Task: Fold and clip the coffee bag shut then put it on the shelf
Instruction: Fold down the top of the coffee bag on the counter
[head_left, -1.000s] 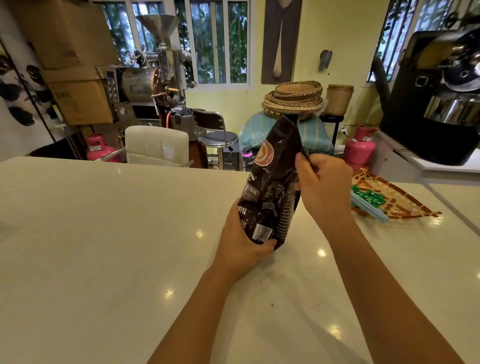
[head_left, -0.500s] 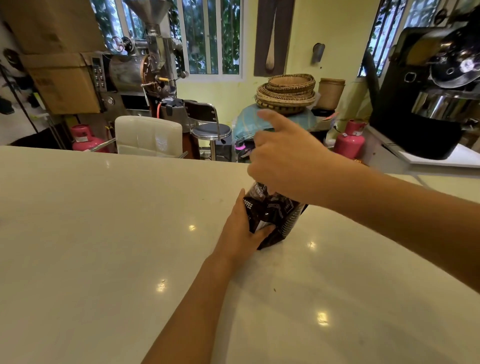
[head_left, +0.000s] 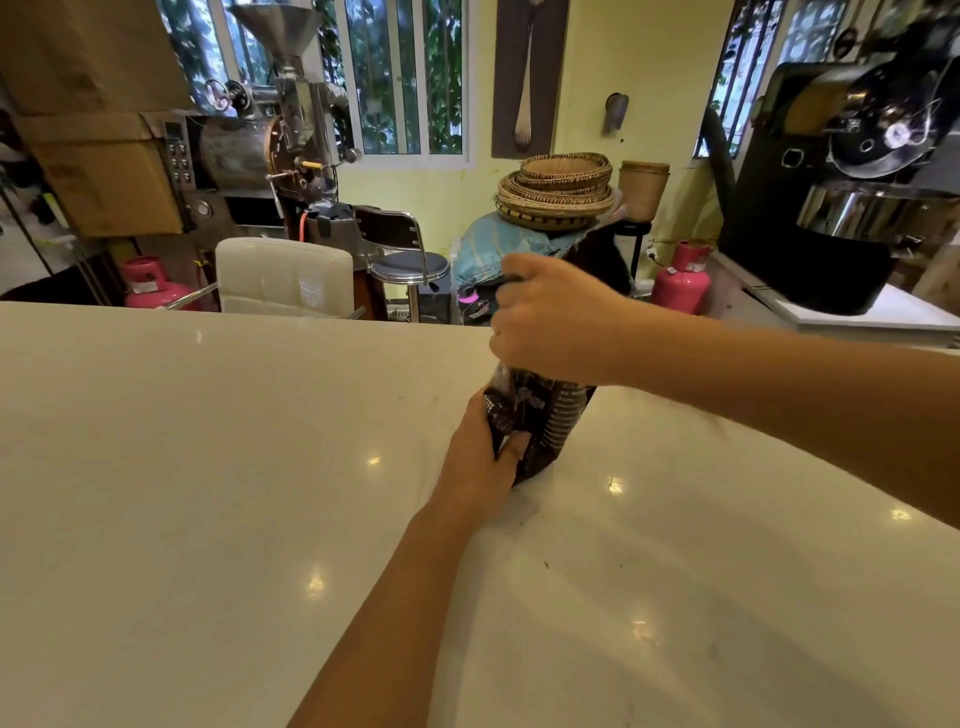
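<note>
Both hands grip the coffee bag (head_left: 545, 426) upright on the counter (head_left: 208, 467).

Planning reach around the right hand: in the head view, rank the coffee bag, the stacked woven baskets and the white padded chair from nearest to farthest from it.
1. Coffee bag: gripped at its top by the right hand.
2. Stacked woven baskets: behind the hand, past the counter's far edge.
3. White padded chair: far off to the left, behind the counter.
</note>
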